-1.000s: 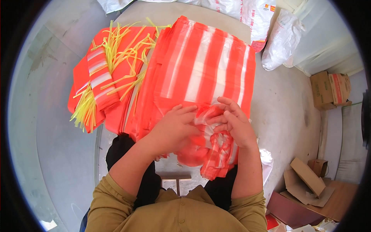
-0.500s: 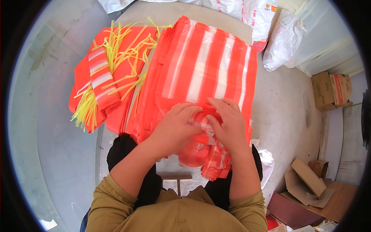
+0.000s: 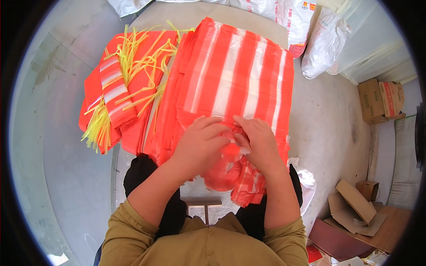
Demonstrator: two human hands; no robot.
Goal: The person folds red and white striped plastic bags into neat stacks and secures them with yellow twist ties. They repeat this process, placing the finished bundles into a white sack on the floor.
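A thick stack of red plastic bags with white stripes (image 3: 237,73) lies in front of me. At its near end, crumpled red and clear plastic (image 3: 225,170) bulges out between my wrists. My left hand (image 3: 202,144) is closed on the gathered plastic from the left, fingers curled at the stack's near edge. Opposite it, my right hand (image 3: 259,144) pinches the same bunched plastic, its thumb partly hidden in the folds. A rolled striped bundle (image 3: 249,186) hangs below my right hand, over my lap.
Left of the stack, a striped roll (image 3: 116,93) and yellow ribbon strips (image 3: 146,57) rest on folded red plastic (image 3: 133,133). White sacks (image 3: 326,44) stand at the far right. Cardboard boxes (image 3: 380,101) sit along the right, with opened cardboard (image 3: 355,208) lower down.
Both hands stay at the near edge. My right thumb has drawn down into the folds, and the plastic between my hands has shifted. The view has moved slightly.
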